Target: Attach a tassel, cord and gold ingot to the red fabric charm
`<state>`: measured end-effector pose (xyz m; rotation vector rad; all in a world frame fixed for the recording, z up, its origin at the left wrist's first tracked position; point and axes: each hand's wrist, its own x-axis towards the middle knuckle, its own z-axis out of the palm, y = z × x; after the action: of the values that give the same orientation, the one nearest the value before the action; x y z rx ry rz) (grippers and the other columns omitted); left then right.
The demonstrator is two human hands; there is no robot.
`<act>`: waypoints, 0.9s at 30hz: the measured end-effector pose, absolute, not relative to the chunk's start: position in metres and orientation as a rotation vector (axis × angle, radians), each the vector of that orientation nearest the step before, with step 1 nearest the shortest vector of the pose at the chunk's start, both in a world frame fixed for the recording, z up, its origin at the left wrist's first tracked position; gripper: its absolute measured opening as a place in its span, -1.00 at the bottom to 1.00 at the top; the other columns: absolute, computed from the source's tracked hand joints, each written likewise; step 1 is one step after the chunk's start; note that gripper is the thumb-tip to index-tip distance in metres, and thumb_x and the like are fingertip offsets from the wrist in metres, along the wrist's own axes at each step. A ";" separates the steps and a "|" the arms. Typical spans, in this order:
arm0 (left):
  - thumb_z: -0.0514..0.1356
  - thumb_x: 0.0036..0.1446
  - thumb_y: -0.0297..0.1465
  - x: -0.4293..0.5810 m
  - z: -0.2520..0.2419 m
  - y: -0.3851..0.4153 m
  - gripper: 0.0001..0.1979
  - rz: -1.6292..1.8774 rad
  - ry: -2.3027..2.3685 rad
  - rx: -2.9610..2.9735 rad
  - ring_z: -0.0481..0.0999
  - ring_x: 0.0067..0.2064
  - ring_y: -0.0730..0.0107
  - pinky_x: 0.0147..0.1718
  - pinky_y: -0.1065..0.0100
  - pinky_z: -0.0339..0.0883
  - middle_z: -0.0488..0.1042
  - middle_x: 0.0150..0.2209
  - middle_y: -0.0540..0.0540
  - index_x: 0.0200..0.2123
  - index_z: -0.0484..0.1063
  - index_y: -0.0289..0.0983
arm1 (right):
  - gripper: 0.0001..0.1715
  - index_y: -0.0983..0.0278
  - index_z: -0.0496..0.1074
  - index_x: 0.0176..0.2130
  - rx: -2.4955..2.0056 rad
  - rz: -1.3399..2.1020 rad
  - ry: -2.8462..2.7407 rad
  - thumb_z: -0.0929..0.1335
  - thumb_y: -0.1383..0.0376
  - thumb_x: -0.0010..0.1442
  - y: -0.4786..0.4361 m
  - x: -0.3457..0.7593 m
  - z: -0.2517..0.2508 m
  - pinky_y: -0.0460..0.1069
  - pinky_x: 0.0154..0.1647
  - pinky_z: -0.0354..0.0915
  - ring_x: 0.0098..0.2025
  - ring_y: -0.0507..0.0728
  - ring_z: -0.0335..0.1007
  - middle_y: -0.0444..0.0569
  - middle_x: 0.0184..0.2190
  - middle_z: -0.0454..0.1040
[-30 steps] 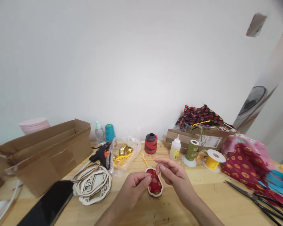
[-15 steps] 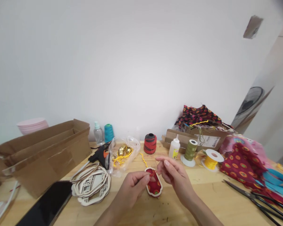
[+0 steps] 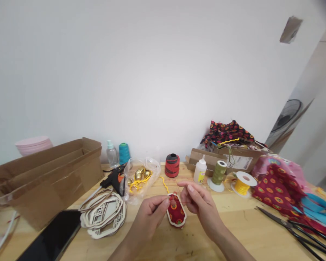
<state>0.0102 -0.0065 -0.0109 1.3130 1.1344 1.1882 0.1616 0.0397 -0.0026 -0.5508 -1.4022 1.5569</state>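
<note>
Your left hand [image 3: 149, 217] and right hand [image 3: 199, 203] flank the red fabric ornament [image 3: 176, 214], which lies flat on the counter [image 3: 233, 232] between the fingers, long axis pointing away from you. The left fingers pinch its far end. The right fingers are pinched narrow just beside it, and what they hold is too thin to tell.

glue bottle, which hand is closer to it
Right. The right hand is just in front of the glue bottle; the left hand is farther off, left of the red ornament.

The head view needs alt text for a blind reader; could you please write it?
Two bare hands meet over a red fabric ornament on a wooden table: the left hand pinches its top end, the right hand curls beside it. Thread spools, a glue bottle, a glue gun and scissors lie around.
</note>
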 end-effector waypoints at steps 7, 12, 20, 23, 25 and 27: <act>0.05 0.05 -0.23 0.010 -0.010 -0.008 -0.70 1.202 1.140 1.310 -0.16 -0.68 0.64 -0.72 0.48 -0.30 -0.09 -0.73 0.19 -0.49 0.40 -0.34 | -0.70 0.32 0.35 -0.22 -0.541 1.550 -1.419 0.18 0.20 0.18 0.039 0.162 -0.001 -0.14 -0.70 -0.27 -0.68 -0.13 -0.19 -0.18 -0.63 0.22; 0.03 0.07 -0.25 0.009 -0.011 -0.007 -0.71 1.217 1.132 1.309 -0.16 -0.68 0.63 -0.72 0.48 -0.30 -0.09 -0.74 0.19 -0.50 0.39 -0.33 | -0.70 0.32 0.36 -0.23 -0.576 1.482 -1.492 0.20 0.18 0.16 0.036 0.162 0.000 -0.15 -0.67 -0.17 -0.65 -0.10 -0.09 -0.20 -0.65 0.17; 0.00 0.09 -0.31 0.009 -0.004 -0.011 -0.74 1.299 1.306 1.541 0.17 -0.61 0.55 -0.62 0.52 0.06 0.17 -0.69 0.10 -0.41 0.43 -0.29 | -0.76 0.26 0.36 -0.22 -0.627 1.154 -1.729 0.22 0.25 0.13 0.032 0.162 -0.003 -0.16 -0.65 -0.05 -0.64 -0.07 -0.03 -0.22 -0.66 0.13; 0.01 0.09 -0.39 0.007 -0.003 -0.015 -0.80 1.373 1.445 1.882 0.38 -0.39 0.40 -0.39 0.45 0.21 0.42 -0.49 -0.02 -0.35 0.43 -0.24 | -0.73 0.22 0.35 -0.16 -0.565 0.791 -1.935 0.20 0.36 0.12 0.027 0.166 -0.003 -0.14 -0.64 0.00 -0.63 -0.04 0.05 -0.16 -0.61 0.27; 0.02 0.08 -0.44 0.005 -0.004 -0.018 -0.82 1.394 1.508 2.060 0.42 -0.36 0.37 -0.38 0.45 0.23 0.47 -0.43 -0.04 -0.32 0.41 -0.22 | -0.67 0.20 0.30 -0.11 -0.506 0.642 -2.031 0.19 0.41 0.11 0.023 0.167 -0.004 -0.14 -0.64 0.02 -0.62 -0.03 0.10 -0.12 -0.56 0.35; 0.02 0.08 -0.47 0.003 -0.006 -0.020 -0.82 1.412 1.544 2.183 0.44 -0.36 0.37 -0.41 0.47 0.24 0.49 -0.41 -0.06 -0.29 0.39 -0.21 | -0.66 0.19 0.27 -0.11 -0.488 0.568 -2.072 0.19 0.44 0.10 0.021 0.168 -0.005 -0.14 -0.64 0.03 -0.63 -0.03 0.11 -0.12 -0.54 0.37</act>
<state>0.0027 -0.0195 -0.0064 2.1835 1.5443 1.4119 0.1677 0.0209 -0.0048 -0.4882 -2.0719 0.5679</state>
